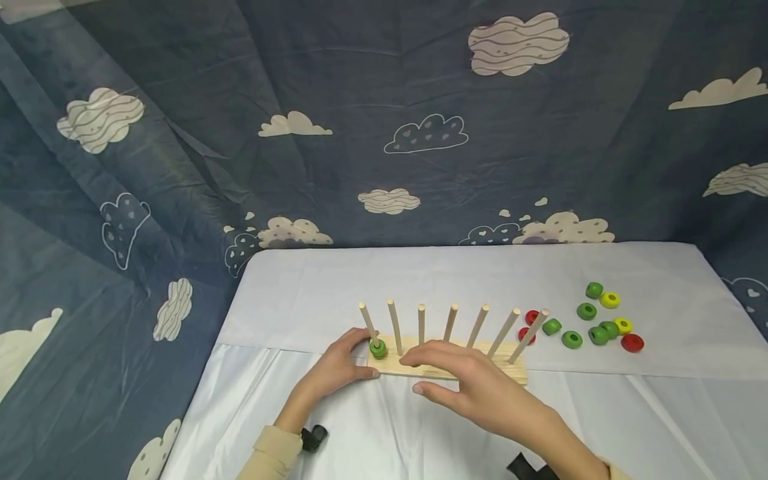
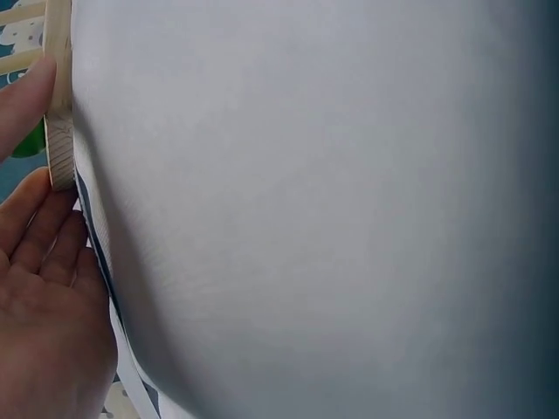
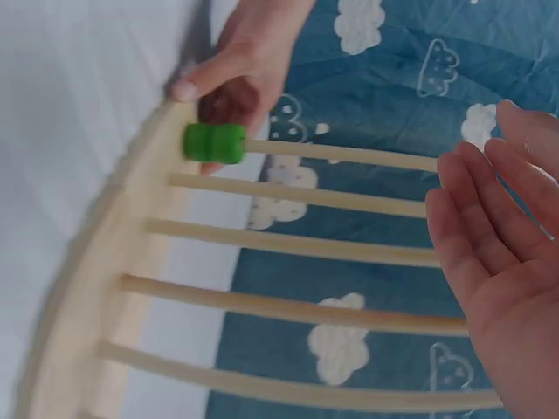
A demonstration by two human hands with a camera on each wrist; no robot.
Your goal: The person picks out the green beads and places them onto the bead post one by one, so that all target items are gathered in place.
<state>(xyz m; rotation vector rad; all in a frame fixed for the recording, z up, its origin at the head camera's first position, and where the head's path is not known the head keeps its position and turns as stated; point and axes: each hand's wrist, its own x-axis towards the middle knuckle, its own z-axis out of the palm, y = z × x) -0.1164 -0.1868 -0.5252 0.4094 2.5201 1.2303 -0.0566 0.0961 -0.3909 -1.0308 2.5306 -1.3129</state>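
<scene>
A wooden peg board [image 1: 390, 365] with a row of several upright pegs [image 1: 450, 325] stands on the white cloth. Stacked green beads [image 1: 378, 349] sit low on its leftmost peg; in the right wrist view these beads [image 3: 214, 143] rest against the base. My left hand [image 1: 336, 365] grips the board's left end, thumb at the front edge and fingers behind, with the end grain [image 2: 59, 157] showing between them in the left wrist view. Over the board's front middle hovers my right hand [image 1: 480, 387], its fingers extended and nothing held; the right wrist view shows its palm beside the pegs' tips.
Loose green beads [image 1: 587, 311], yellow beads [image 1: 610, 300] and red beads [image 1: 633, 343] lie scattered right of the board, two red ones close behind its right pegs. A dark cloud-print curtain [image 1: 360, 80] hangs behind the white-covered table [image 1: 312, 287].
</scene>
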